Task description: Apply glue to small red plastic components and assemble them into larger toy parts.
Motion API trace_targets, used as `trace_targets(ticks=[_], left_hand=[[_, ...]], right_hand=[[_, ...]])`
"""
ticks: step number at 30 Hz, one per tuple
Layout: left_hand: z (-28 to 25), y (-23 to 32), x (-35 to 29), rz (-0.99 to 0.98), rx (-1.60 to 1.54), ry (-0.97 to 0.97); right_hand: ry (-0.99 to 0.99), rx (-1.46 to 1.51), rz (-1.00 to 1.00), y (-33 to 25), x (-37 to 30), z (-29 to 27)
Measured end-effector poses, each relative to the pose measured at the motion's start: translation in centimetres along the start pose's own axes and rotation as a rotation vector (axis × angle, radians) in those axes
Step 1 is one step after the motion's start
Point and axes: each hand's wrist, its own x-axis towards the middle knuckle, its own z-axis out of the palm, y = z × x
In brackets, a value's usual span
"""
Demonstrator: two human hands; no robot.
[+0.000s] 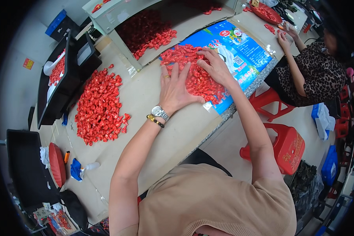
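My left hand (176, 89), with a ring, a watch and a beaded bracelet at its wrist, lies on the near left edge of a spread of small glossy red pieces (202, 84). Its fingers are spread apart. On the right side of the same spread rests my right hand (217, 70), fingers apart and slightly bent, some of the tips among the pieces. Under the pieces is a blue printed sheet (251, 59), flat on the table. Neither hand grips anything that I can see. What kind of pieces these are I cannot tell.
A larger red heap (98, 108) lies on the table (153, 157) to the left. A metal-framed box (118, 17) holding more red pieces stands behind. Black bins (63, 86) line the left. At right, a person (316, 74) works near red stools (287, 149).
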Motion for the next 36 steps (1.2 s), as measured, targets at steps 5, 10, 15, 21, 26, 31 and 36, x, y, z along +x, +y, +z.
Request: trace_targets(ticks=[5,10,15,21,26,31,36], left_hand=[[0.7,1.4,0.9,-0.008,0.006,-0.003],[0.7,2.2,1.3,-0.051,0.059,0.006],[0.8,2.3,1.3,-0.053,0.032,0.028],[0.2,2.2,-0.1,-0.026,-0.021,0.052],[-1.4,2.3,-3.3,-0.02,-0.119,0.062],[-4.0,3.3,-10.3,-0.002,-0.253,0.048],[-7.5,3.1,-19.1,-0.025,-0.404,0.001]], right_hand=[[0.109,-0.11,-0.059,1.7,-0.1,0.2],[0.131,-0.029,0.022,1.0,-0.3,0.0],[0.122,-0.017,0.016,1.1,-0.6,-1.1],[0.076,-0.169,0.027,-0.5,-4.0,-3.4],[-0.03,-0.357,0.005,-3.3,-8.6,-2.7],[0.036,-0.521,-0.045,-3.0,-9.7,-1.0],[0.207,-0.433,-0.214,-8.3,-8.5,0.1]])
